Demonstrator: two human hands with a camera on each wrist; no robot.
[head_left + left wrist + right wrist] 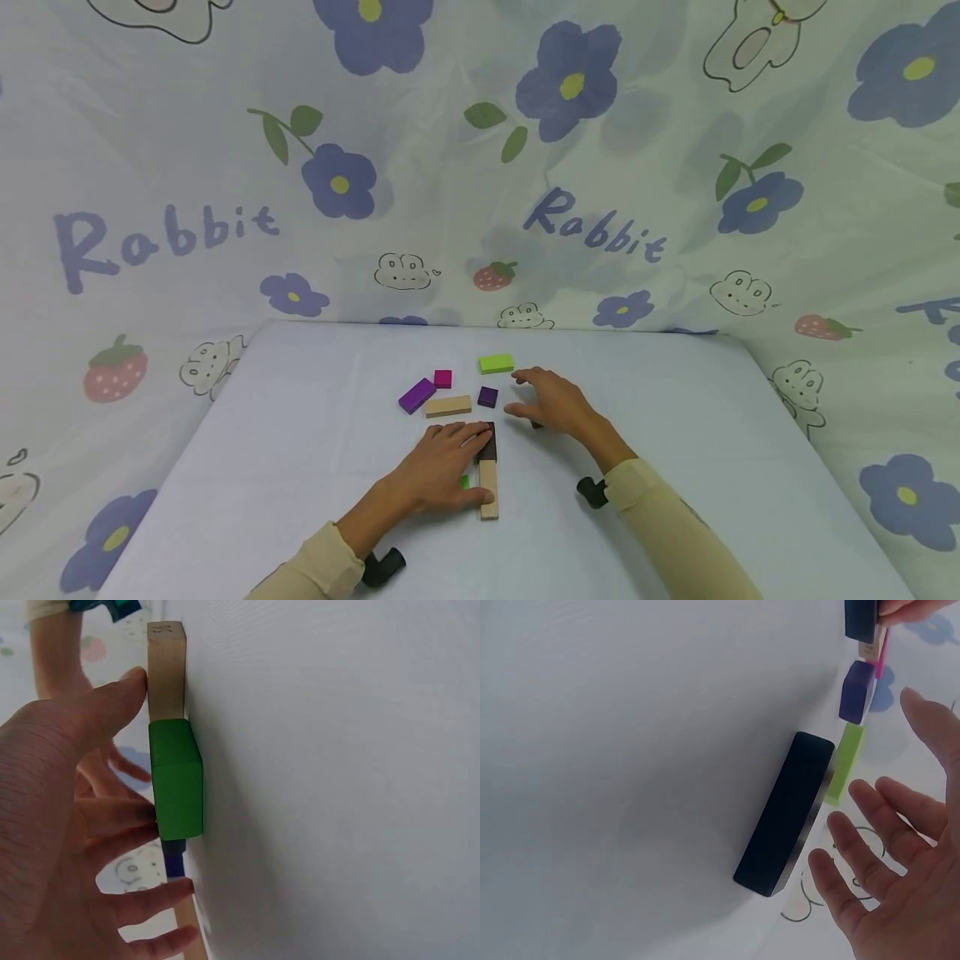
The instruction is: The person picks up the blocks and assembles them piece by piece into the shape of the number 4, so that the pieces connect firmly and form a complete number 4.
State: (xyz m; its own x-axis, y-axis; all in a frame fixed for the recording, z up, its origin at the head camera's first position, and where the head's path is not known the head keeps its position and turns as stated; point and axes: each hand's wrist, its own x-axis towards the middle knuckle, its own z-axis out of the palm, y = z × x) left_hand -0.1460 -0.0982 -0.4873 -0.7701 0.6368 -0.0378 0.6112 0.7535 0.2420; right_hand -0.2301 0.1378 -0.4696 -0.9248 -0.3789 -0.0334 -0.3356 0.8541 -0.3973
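Observation:
My left hand [435, 471] rests with fingers spread beside a black block [491, 444] and a plain wooden block [489, 493], which lie end to end. Its fingertips touch the black block and its thumb touches the wooden one. A green block [176, 780] sits under that palm, mostly hidden in the head view. My right hand [558, 402] hovers with parted, loosely bent fingers and holds nothing. Below it lies another black block [786, 814], mostly covered in the head view. Nearest its fingertips are a dark purple block [487, 397] and a lime green block [496, 363].
Left of the dark purple block lie a second wooden block [447, 406], a purple block [417, 396] and a pink block [442, 379]. All are on a white-covered table [300, 417]. A printed curtain [450, 208] hangs behind the table and along its sides.

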